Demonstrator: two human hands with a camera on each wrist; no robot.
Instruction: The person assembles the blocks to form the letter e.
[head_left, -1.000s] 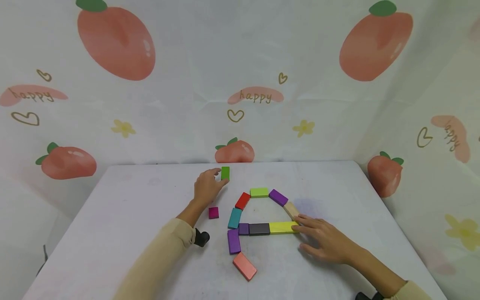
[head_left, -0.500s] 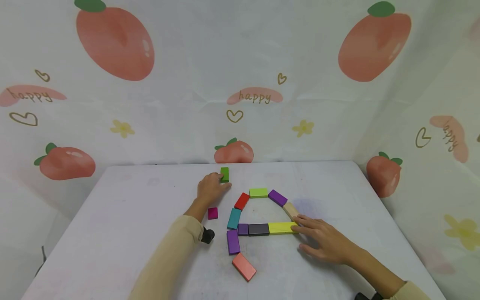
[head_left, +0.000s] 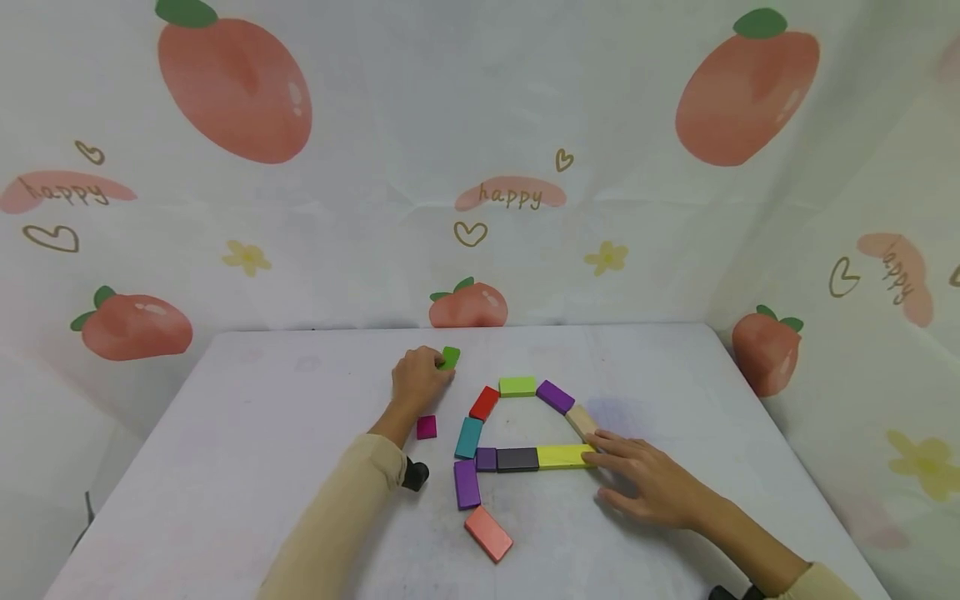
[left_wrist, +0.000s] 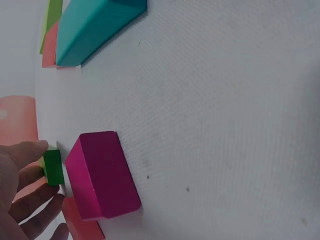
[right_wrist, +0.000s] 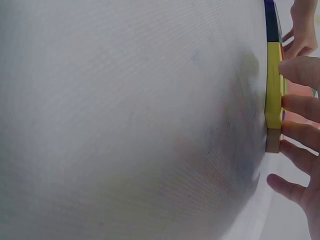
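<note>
- At about eleven o'clock of the block figure, the left hand [head_left: 417, 382] has thumb and fingers curled round a small green block [head_left: 450, 357], which sits tilted in the pinch near the far middle of the bench [head_left: 247, 433]; the left wrist view shows the green block [left_wrist: 53, 167] between the fingertips.
- At four o'clock of the figure, the right hand [head_left: 651, 483] lies flat, fingers straight and spread, clamped on nothing; its fingertips [right_wrist: 300, 106] touch the right end of the yellow block [head_left: 565, 455].
- Just at five o'clock of the left hand lies a loose magenta block [head_left: 426, 427], apart from the figure.
- The figure reads as an unfinished letter A: teal block [head_left: 468, 437], red block [head_left: 484, 402], light green block [head_left: 517, 386], purple block [head_left: 556, 396] and tan block [head_left: 581, 421] form the arch, with a crossbar of a small purple piece, a dark block [head_left: 518, 458] and the yellow one.
- The left leg runs down through a long purple block [head_left: 467, 483] and a salmon block [head_left: 488, 533]; below the tan block the right leg looks missing.
- Judged from this, the step in hand is picking up the green piece while the right hand steadies the crossbar.
- The next move would call for carrying it across without nudging the arch and laying it end to end in the open leg.
</note>
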